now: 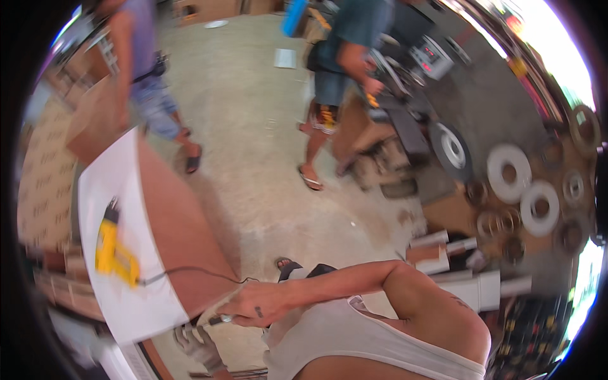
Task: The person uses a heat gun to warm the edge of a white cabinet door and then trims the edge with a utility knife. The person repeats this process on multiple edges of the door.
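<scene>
My right hand [253, 304] is closed round a small tool [221, 320] with a metal part, too blurred to name exactly, beside the lower corner of a brown board [183, 247]. My left hand [197, 348], in a grey glove, is just below that corner; its bent fingers are blurred, and their grip is unclear. A white sheet [120, 304] lies along the board, with a yellow corded power tool [117, 253] on it. The tool's dark cord curves across the board toward my right hand.
One person [139, 69] walks at upper left beside stacked cartons [47, 171]. Another person [335, 63] handles something at a cluttered dark bench [411, 126]. Metal rings [506, 171] lie on brown sheeting at right, with white panels [468, 288] below. Concrete floor [253, 190] runs between.
</scene>
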`<state>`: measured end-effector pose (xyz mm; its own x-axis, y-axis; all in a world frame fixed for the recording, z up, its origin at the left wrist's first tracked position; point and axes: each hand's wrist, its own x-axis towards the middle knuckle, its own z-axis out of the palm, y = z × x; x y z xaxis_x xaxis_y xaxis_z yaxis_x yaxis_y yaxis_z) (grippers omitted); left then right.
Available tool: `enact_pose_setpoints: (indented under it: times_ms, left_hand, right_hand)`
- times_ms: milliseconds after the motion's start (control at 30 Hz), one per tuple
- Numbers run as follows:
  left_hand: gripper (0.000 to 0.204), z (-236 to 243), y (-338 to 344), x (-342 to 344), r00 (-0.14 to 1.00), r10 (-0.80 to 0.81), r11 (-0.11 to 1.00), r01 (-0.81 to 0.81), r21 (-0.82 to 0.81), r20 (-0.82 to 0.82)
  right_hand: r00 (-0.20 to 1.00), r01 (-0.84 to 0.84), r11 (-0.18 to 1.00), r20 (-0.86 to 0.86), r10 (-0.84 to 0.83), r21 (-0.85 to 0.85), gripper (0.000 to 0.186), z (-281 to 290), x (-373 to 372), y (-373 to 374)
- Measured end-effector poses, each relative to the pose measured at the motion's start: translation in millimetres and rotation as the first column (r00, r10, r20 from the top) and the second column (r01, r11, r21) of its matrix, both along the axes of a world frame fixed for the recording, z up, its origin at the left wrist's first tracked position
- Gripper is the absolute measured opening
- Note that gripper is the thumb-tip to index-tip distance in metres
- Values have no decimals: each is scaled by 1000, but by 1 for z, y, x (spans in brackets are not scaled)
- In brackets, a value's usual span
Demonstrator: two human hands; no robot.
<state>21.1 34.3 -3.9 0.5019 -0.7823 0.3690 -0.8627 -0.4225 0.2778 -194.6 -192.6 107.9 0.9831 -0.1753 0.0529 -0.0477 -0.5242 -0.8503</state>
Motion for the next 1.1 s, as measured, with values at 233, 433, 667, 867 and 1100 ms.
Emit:
enact_pose_setpoints:
  times_ms: [233,433,667,867,1100]
  left_hand:
    - [14,6,1,38,963,-114,974,61,217,244]
    - [17,11,-13,45,963,-156,959,93,269,221]
    - [22,20,-9,43,966,-230,939,189,287,115]
    - [25,15,4,46,923,-374,915,350,201,93]
    - [31,43,-12,62,864,-501,837,471,277,47]
  right_hand:
    - [653,690,720,-369,-662,-71,37,-99,-154,-23]
    - [149,953,272,-574,-806,-134,36,-223,-241,13]
    - [-23,976,147,-752,-659,-159,39,-266,-212,80]
    - [145,952,277,-606,-782,-130,63,-218,-117,115]
    - [272,960,278,-368,-889,36,57,-180,11,139]
